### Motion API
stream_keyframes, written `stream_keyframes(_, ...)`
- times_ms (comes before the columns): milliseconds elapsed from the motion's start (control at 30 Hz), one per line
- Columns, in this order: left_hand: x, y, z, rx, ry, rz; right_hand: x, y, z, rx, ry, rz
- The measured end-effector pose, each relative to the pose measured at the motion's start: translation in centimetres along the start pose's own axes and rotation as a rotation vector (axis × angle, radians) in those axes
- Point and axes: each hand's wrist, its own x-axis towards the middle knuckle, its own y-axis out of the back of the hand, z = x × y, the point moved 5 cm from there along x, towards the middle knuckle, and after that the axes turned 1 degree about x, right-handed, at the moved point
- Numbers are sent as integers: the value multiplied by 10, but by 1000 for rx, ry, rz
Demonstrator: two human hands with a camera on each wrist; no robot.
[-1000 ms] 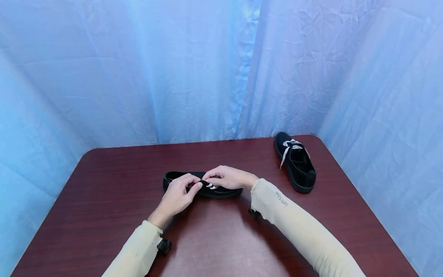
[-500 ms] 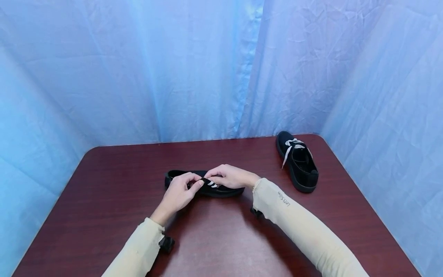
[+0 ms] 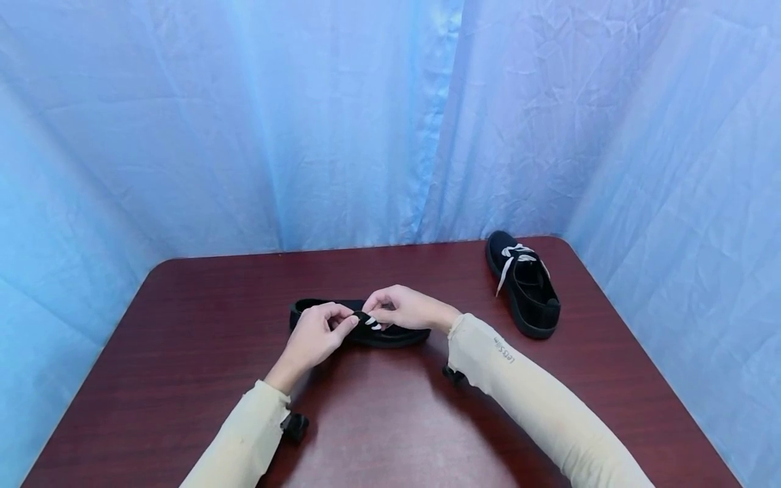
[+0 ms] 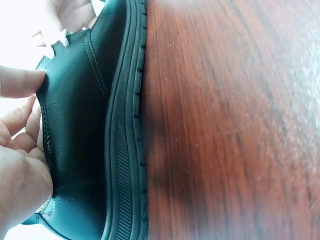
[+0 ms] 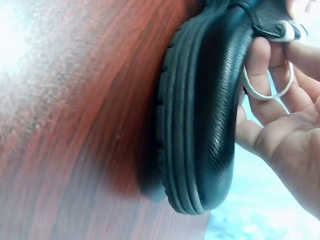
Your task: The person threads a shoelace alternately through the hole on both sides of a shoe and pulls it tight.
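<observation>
A black shoe (image 3: 396, 338) with a thick ridged sole lies sideways on the table, toe to the right. At its opening my left hand (image 3: 314, 335) pinches the upper edge between thumb and fingers; the left wrist view shows the thumb on the shoe's leather side (image 4: 75, 120). Over the lacing, my right hand (image 3: 409, 308) has thumb and fingers together at the white shoelace (image 3: 372, 323). A loop of lace (image 5: 268, 98) hangs across its fingers in the right wrist view. The exact fingertip contact there is partly hidden.
A second black shoe (image 3: 529, 298) stands at the table's back right, its white lace (image 3: 504, 274) hanging over the side. The dark red wooden table (image 3: 378, 420) has light blue curtains (image 3: 348, 135) behind and at both sides.
My right hand has risen slightly and shifted a little right at the lacing. My left hand keeps its hold on the shoe's edge. The second shoe stays in place.
</observation>
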Motion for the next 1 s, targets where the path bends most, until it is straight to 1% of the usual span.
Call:
stream_keyframes(67, -1, 0, 0, -26, -13, 8, -1, 1, 1, 36, -6, 6)
stream_keyframes(100, -1, 0, 0, -40, -21, 12, -1, 1, 2, 37, -6, 7)
stream_keyframes(267, -3, 0, 0, -121, -89, 31, -1, 0, -1, -50, 17, 15)
stream_keyframes(367, -2, -1, 0, -141, -116, 36, -1, 0, -1, -62, 32, 18)
stream_keyframes(500, -3, -1, 0, -149, -117, 47, -2, 1, 0, -25, 37, 26)
stream_keyframes(567, -4, -2, 0, -150, -116, 59, -2, 1, 1, 1, 36, 43)
stream_keyframes(667, -4, -2, 0, -150, -123, 80, -3, 3, 0, 22, 38, 109)
stream_keyframes(733, -5, -1, 0, -142, -127, 95, -7, 6, -3, 6, 62, 181)
stream_keyframes(833, -5, -1, 1, -123, -136, 107, -16, 9, -7, -72, 100, 291)
stream_keyframes(867, -5, -1, 1, -115, -140, 109, -20, 10, -8, -105, 101, 326)
stream_keyframes(933, -6, -1, 1, -98, -152, 112, -28, 10, -8, -150, 83, 382)
stream_keyframes(1000, -6, -1, 2, -77, -170, 117, -36, 9, -6, -174, 51, 411)
